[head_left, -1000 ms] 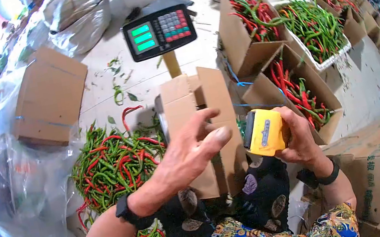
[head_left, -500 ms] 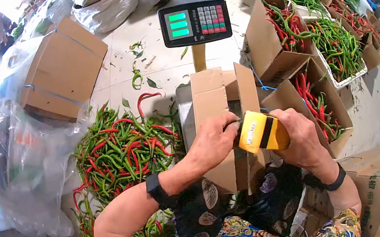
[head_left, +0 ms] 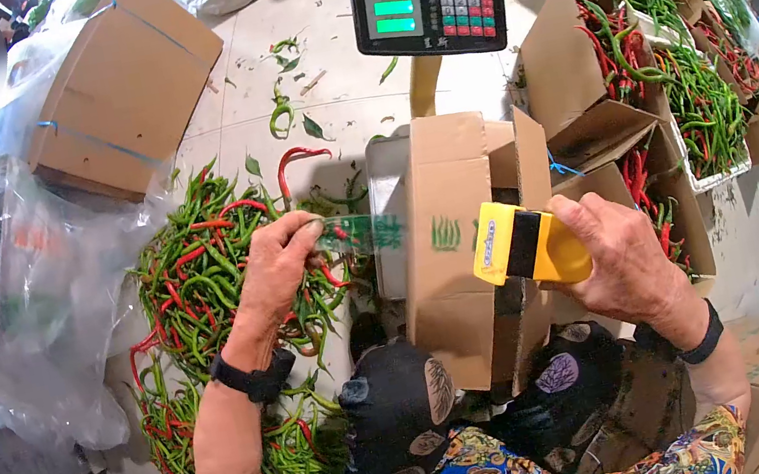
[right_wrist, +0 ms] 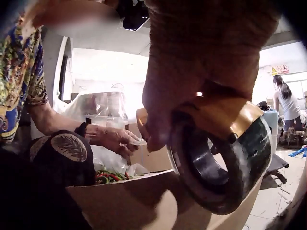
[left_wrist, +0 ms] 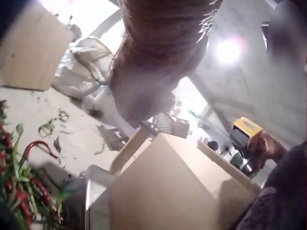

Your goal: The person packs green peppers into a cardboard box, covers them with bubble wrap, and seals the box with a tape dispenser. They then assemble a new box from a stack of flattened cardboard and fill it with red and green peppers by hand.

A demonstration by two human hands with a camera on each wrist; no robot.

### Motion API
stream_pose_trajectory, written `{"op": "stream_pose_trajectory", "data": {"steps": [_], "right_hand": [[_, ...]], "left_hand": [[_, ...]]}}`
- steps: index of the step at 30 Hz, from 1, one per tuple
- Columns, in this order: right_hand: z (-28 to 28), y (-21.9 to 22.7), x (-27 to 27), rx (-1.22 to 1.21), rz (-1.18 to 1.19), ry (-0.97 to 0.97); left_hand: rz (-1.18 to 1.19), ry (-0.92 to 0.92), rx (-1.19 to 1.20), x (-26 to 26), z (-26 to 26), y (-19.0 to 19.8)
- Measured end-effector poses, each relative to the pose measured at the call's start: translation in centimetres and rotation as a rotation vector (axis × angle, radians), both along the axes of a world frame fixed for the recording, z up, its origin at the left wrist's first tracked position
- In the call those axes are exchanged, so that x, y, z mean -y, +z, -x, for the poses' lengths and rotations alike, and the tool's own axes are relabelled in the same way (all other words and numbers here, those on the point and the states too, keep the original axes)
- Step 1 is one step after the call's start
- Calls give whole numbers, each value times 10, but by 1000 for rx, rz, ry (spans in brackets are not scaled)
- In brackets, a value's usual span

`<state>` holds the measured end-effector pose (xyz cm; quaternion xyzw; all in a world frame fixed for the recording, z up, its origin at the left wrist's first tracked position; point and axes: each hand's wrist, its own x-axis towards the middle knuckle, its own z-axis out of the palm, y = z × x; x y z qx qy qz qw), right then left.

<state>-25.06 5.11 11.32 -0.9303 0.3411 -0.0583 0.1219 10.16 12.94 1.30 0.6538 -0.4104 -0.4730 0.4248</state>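
Observation:
My right hand [head_left: 629,256] grips a yellow tape dispenser [head_left: 555,252] above the right side of a cardboard box [head_left: 453,310]. A strip of clear tape [head_left: 386,230] with green printing stretches left from the dispenser across the box's near-left flap. Its free end is pinched between the thumb and fingers of my left hand [head_left: 274,274], over the edge of a pile of peppers. The box's top flaps stand with a dark gap between them. In the right wrist view the large tape roll [right_wrist: 249,158] shows in the dispenser, close over the box.
A digital scale display [head_left: 428,7] stands behind the box. Green and red peppers [head_left: 201,258] lie heaped on the left floor, beside clear plastic sheeting [head_left: 25,299]. Open boxes [head_left: 566,87] and white crates of peppers line the right. Another person [right_wrist: 288,103] is in the background.
My left hand came to the dispenser, took the tape end and drew it out to the left. The right hand turned the dispenser and kept hold of it. The head view shifted.

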Motion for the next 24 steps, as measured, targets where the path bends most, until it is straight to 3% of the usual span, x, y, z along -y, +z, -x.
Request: {"op": "stream_pose_trajectory", "data": {"steps": [1,4,9,11,15,19,21,23,24], "right_hand": [[-4,-3,1,-5,-4,11],[-13,-11,3,-82,-11,6],[-31,-30,8,-191,-27,15],[-39,-33,10,-222,-27,10],[-47,-32,15,-257,-49,-6],[-49,-30,14,-265,-41,-20],[-46,-33,12,-261,-39,-23],[-44,-36,11,-254,-42,-37],[-44,-36,11,-236,-34,-41]], "left_hand": [[-4,11,-5,-3,-5,-15],[-98,103,-371,-6,-7,-49],[-152,162,-523,-1,-8,-79],[-142,58,-274,-2,-15,-108],[-25,51,-43,-4,0,-123],[147,83,436,1,36,-141],[417,-79,840,4,53,-181],[222,11,694,5,82,-204],[264,-32,645,8,98,-200]]}}
